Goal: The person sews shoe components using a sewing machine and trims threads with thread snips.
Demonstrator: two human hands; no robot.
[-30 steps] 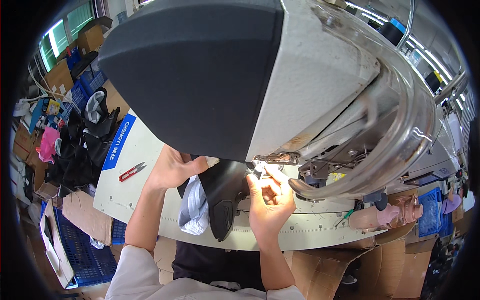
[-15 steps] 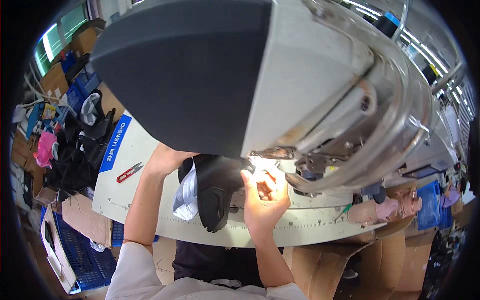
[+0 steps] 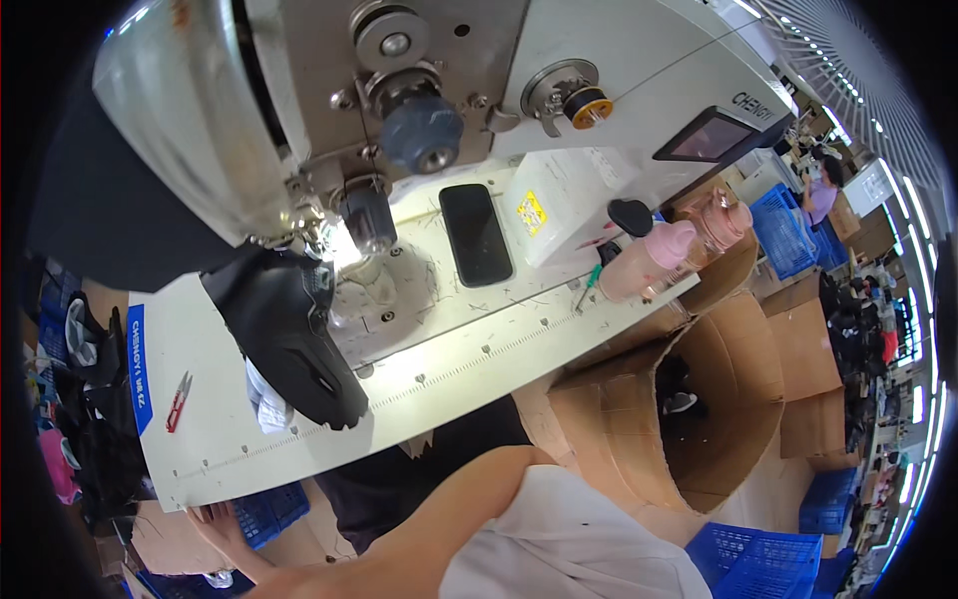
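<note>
While left hand (image 3: 215, 514) hangs below table edge, black shoe upper (image 3: 289, 334) lies apart.

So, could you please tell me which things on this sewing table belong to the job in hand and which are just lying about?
In the job:
- black shoe upper, lying under the sewing machine head
- left hand, down below the table edge

Lying about:
- black phone
- pink bottle
- red thread snips
- cardboard box
- green screwdriver
</note>
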